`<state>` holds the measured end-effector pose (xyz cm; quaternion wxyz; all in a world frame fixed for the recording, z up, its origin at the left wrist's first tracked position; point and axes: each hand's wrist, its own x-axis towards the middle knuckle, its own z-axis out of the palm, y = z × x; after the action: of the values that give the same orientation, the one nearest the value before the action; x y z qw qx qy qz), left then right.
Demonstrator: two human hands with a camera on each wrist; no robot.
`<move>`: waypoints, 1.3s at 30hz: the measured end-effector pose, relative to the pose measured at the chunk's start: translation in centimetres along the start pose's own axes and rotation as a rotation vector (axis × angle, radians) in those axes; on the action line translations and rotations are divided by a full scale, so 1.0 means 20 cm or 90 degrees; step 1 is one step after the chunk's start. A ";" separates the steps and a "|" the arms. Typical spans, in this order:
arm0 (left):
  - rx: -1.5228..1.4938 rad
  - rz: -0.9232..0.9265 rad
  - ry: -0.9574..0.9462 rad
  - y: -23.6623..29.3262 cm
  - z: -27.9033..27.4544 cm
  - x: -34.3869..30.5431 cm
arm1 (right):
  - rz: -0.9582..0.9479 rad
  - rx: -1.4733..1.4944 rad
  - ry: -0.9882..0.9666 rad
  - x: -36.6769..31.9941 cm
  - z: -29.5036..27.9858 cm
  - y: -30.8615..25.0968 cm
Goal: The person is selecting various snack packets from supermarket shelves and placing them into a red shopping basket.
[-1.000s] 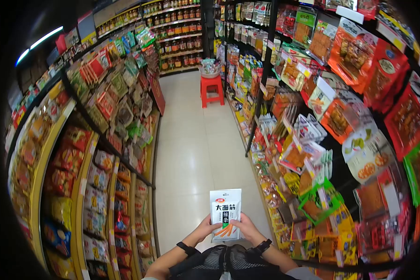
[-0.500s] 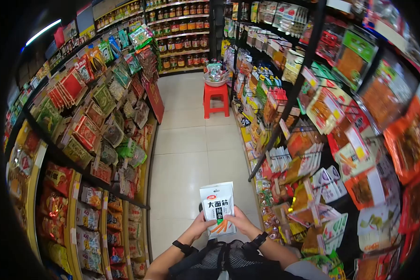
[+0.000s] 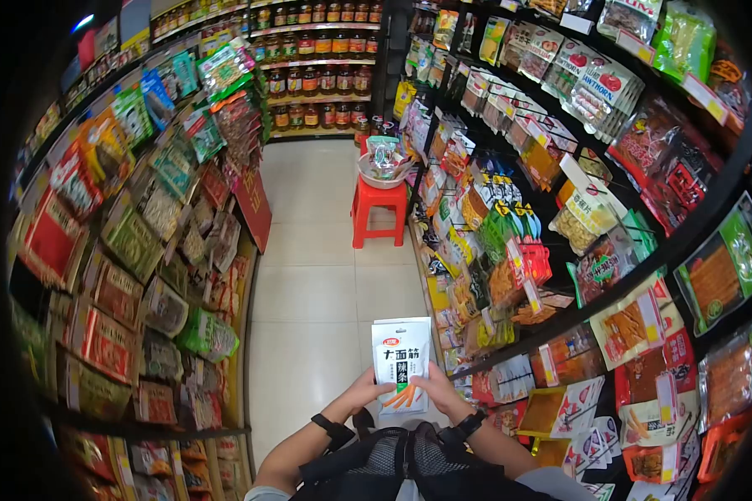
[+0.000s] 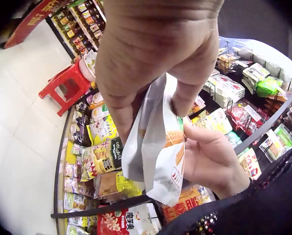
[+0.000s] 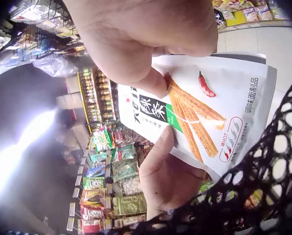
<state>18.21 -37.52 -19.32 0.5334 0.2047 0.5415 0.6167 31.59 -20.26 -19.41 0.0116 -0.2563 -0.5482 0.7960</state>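
In the lower centre of the head view, a white packet (image 3: 403, 355) sits between the left hand (image 3: 363, 395) and the right hand (image 3: 443, 394), its printed top rising clear above both thumbs. Each grip pinches one side edge along the lower half, thumb on the front and fingers behind, as the wrist views show. Beyond it, right of the upper centre, a red stool (image 3: 379, 200) carries a bowl (image 3: 382, 180) on the floor (image 3: 302, 275).

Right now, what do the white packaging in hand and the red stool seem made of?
White packaging: likely plastic or laminate film, satin-looking; thin, with bent edges. Red stool: probably moulded plastic, smooth; one even red, no joints visible.
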 end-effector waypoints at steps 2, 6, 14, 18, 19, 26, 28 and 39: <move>0.033 0.025 -0.015 0.11 -0.09 0.16 | -0.011 0.018 0.021 0.16 -0.01 -0.08; 0.038 0.001 -0.025 0.24 -0.27 0.47 | -0.009 0.037 0.012 0.52 -0.10 -0.16; 0.117 -0.056 -0.007 0.68 -0.75 1.28 | -0.027 0.094 -0.015 1.49 -0.24 -0.52; 0.118 -0.087 0.030 0.99 -0.96 1.67 | -0.021 0.094 -0.016 1.95 -0.29 -0.80; 0.135 -0.080 0.029 1.06 -1.01 1.76 | -0.025 0.081 -0.014 2.05 -0.30 -0.88; 0.052 -0.072 0.062 1.32 -1.28 2.20 | -0.006 0.083 -0.039 2.63 -0.36 -1.18; 0.055 -0.079 0.043 1.36 -1.39 2.35 | 0.005 0.058 -0.020 2.79 -0.39 -1.21; 0.024 -0.101 -0.095 1.79 -2.07 3.27 | 0.007 0.011 0.091 3.78 -0.43 -1.64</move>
<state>-54.42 6.99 -22.50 0.6155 0.2164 0.5266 0.5450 -39.02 22.86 -22.80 0.0488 -0.3155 -0.5374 0.7806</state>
